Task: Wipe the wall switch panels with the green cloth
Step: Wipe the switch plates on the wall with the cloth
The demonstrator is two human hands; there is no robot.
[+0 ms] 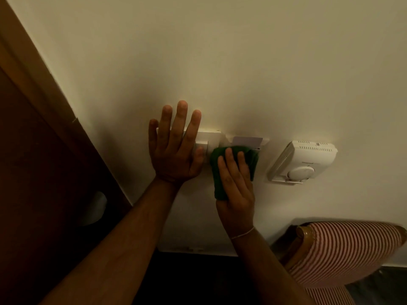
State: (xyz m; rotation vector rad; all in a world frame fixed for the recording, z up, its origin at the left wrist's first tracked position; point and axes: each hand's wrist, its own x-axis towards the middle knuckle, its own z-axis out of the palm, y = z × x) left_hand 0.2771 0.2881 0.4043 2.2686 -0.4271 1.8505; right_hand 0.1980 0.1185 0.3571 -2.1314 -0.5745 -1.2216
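A white switch panel (209,139) is mounted on the cream wall, and my left hand (174,146) lies flat over its left part with fingers spread. Right of it is a second white panel, a key-card holder (262,140) with a pale card (247,140) standing in its slot. My right hand (236,183) presses a folded green cloth (220,172) against the front of this holder, covering most of it. The cloth's top edge reaches just under the card.
A white thermostat (301,161) with a round dial sits on the wall to the right. A dark wooden door and frame (44,150) run along the left. A chair with red-and-white striped upholstery (343,249) stands at the lower right.
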